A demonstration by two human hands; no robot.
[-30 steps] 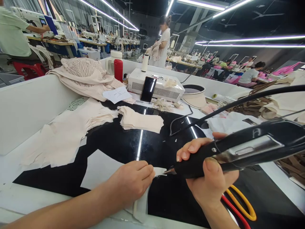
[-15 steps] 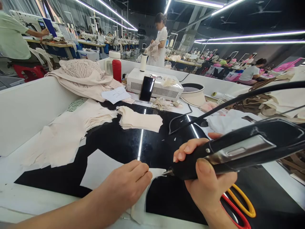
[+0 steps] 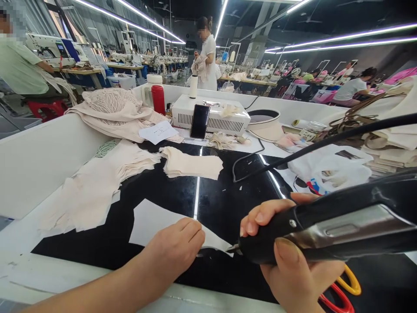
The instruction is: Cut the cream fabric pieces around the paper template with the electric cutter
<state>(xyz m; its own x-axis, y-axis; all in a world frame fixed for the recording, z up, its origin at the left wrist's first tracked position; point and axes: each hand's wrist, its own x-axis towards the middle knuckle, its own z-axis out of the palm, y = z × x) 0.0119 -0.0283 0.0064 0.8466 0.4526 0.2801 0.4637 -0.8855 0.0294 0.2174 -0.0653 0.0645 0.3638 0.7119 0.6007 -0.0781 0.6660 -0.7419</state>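
Note:
My left hand (image 3: pixel 180 243) is closed, its fingertips pinching the near edge of a flat white cut piece (image 3: pixel 153 221); the thumb is mostly hidden. My right hand (image 3: pixel 293 256) is wrapped round a black corded power cutter (image 3: pixel 345 221) with a silver side panel. Its pointed metal tip touches the right corner of the white piece, to the right of my left hand. Under my right wrist, scissors (image 3: pixel 352 280) with red and yellow handles are partly hidden. Both hands are over a glossy black board (image 3: pixel 228 278).
Stacked cream cut pieces (image 3: pixel 193 164) and a larger pale pile (image 3: pixel 94 187) lie beyond and left. Behind are a phone (image 3: pixel 200 121), a vented white box (image 3: pixel 211 113), a red bottle (image 3: pixel 158 100) and a sun visor (image 3: pixel 265 126). The cutter's cable (image 3: pixel 312 141) arches over a plastic bag (image 3: pixel 329 167).
The white piece has shifted and turned, its right corner now at the cutter's tip; the strip below my left hand is gone from there. The cutter has moved slightly right and nearer.

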